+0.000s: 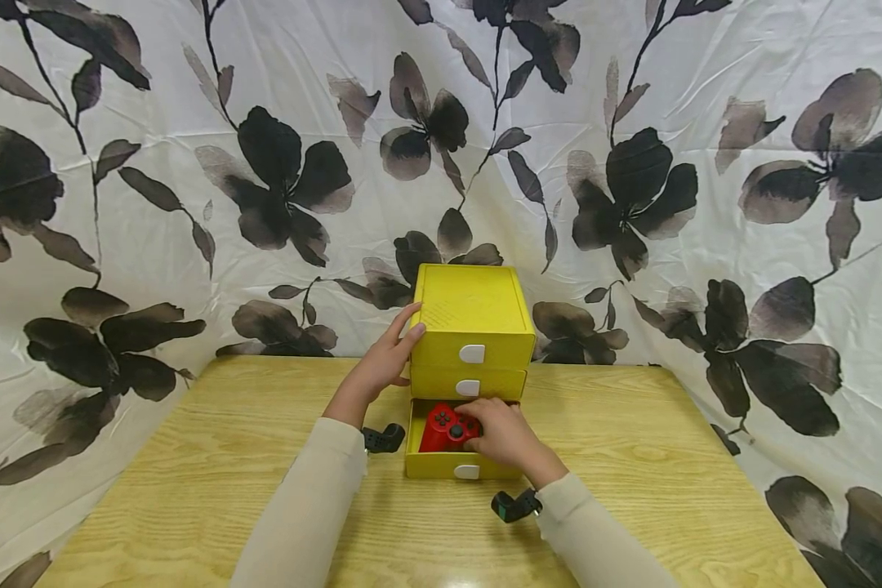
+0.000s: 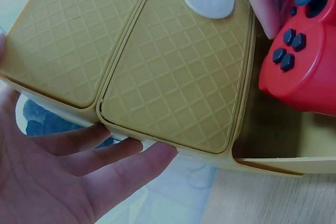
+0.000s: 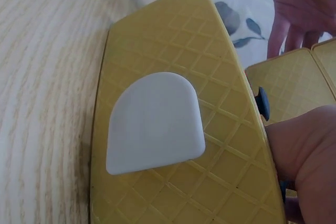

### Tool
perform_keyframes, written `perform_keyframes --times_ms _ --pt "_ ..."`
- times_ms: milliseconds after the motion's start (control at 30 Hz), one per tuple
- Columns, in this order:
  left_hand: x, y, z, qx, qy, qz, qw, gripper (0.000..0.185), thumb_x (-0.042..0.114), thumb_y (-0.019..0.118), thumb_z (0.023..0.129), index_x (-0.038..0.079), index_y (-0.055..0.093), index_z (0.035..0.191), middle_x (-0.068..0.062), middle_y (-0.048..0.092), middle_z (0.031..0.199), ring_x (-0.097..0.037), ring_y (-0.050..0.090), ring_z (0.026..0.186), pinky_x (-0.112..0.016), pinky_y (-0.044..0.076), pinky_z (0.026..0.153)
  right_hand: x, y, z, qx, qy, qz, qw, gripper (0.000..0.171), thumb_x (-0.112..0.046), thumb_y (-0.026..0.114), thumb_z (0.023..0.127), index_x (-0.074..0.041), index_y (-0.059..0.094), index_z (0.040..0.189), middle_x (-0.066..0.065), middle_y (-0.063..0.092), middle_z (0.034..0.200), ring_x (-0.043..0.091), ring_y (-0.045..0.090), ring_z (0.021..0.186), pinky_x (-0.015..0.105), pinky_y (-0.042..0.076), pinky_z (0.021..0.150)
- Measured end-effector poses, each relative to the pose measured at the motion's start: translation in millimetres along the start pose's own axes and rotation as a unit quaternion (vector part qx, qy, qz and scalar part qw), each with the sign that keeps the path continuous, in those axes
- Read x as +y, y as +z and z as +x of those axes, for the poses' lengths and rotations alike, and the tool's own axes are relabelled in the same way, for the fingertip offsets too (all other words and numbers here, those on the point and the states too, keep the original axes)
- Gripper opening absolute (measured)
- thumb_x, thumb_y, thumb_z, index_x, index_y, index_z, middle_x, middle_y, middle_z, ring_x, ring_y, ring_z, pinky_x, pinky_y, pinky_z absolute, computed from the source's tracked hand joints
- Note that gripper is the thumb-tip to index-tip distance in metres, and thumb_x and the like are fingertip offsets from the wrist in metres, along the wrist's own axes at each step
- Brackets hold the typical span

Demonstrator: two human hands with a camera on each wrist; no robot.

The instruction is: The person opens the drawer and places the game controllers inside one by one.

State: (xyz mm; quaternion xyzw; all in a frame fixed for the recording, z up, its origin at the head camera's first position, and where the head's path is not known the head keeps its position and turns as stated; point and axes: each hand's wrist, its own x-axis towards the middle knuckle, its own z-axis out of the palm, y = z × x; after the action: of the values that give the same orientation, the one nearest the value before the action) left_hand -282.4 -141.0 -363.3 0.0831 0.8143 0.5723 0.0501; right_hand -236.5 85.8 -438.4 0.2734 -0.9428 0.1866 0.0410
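The left hand [image 1: 385, 365] lies flat against the left side of the yellow drawer unit [image 1: 473, 314], its fingers straight and pressed to the upper corner, thumb tucked lower down. In the left wrist view those fingers [image 2: 113, 156] reach along the edge of the unit's side wall, relaxed and gripping nothing. Below that wrist, a small black wrist camera [image 1: 383, 438] sits close to the wooden table [image 1: 213, 457].

To the right of the left hand stand the unit's 3 drawers, each with a white tab handle. The top 2 drawers are closed. The bottom drawer [image 1: 452, 465] is pulled out toward the person, and its patterned front with the white tab [image 3: 155, 124] fills the right wrist view.

Inside that open drawer lies the red game controller [image 1: 445, 427], its dark buttons facing up, just left of the right hand [image 1: 507, 437]. The right hand is in the drawer with its fingers curled over the controller's right half, holding it. The 2 hands are apart, the left higher and farther back than the right. Below the right wrist sits a second black wrist camera [image 1: 515, 505].

Behind the unit, beyond both hands, hangs a white cloth printed with dark flowers [image 1: 279, 180].
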Motion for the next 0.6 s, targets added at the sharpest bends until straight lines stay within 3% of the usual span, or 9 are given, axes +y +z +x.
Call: perform_keyframes --times_ms 300,400,600 --pt "0.8 -0.6 -0.9 -0.007 0.002 -0.003 1.0 0.058 0.066 0.041 0.093 0.057 0.019 0.146 -0.012 0.024 0.159 -0.047 0.037 0.137 -0.065 0.052 0.082 2 1 5 -0.027 0.005 0.034 0.999 0.047 -0.02 0.081 0.078 -0.016 0.067 0.123 0.003 0.068 0.119 0.027 0.061 0.11 0.048 0.046 0.084" --pt "11.1 -1.1 -7.9 -0.014 -0.006 -0.007 0.9999 0.057 0.058 0.04 0.098 0.052 0.017 0.149 -0.014 0.022 0.16 -0.047 0.034 0.139 -0.066 0.049 0.085 2 1 5 -0.031 0.003 0.039 0.999 0.046 -0.018 0.081 0.078 -0.015 0.068 0.122 0.004 0.069 0.118 0.027 0.062 0.108 0.049 0.047 0.083" --pt "5.6 -0.4 -4.3 -0.004 -0.005 -0.001 1.0 0.058 0.066 0.041 0.093 0.057 0.019 0.146 -0.012 0.024 0.159 -0.047 0.038 0.137 -0.064 0.051 0.083 3 0 6 -0.043 0.008 0.045 0.998 0.043 -0.018 0.08 0.079 -0.014 0.068 0.12 0.006 0.068 0.119 0.03 0.061 0.11 0.054 0.047 0.088"
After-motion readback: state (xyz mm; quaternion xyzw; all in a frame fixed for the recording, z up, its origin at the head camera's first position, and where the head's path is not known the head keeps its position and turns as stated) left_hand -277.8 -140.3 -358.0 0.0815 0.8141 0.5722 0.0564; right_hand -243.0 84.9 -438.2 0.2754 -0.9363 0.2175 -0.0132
